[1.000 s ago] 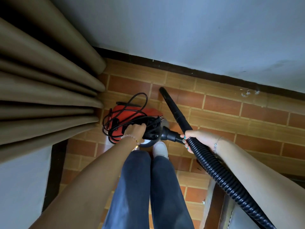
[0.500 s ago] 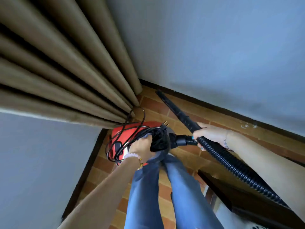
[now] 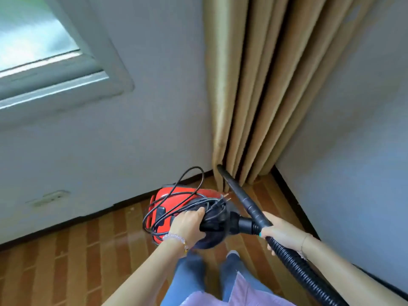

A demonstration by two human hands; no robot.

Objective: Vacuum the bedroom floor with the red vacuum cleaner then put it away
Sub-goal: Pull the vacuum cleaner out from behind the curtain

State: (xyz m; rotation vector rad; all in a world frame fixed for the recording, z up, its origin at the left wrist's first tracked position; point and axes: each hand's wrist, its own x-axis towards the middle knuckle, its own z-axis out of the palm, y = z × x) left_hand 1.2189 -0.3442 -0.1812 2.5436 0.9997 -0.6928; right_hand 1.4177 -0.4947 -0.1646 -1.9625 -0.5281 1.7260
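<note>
The left hand (image 3: 187, 224) was curled round the black handle on top of the red vacuum cleaner (image 3: 174, 195), its fingers lying over the looped black cord (image 3: 215, 204); the right hand (image 3: 282, 228) gripped the ribbed black hose (image 3: 293, 262) just behind the coupling; the rigid nozzle (image 3: 239, 193) pointed at the foot of the beige curtain (image 3: 254, 85); the cleaner was low near the room's corner, over the brown tiled floor (image 3: 66, 250); whether it rested there could not be told.

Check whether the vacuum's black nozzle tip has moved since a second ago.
Yes. The nozzle tip has swung toward the curtain: earlier clear of it, now at its lower edge.
</note>
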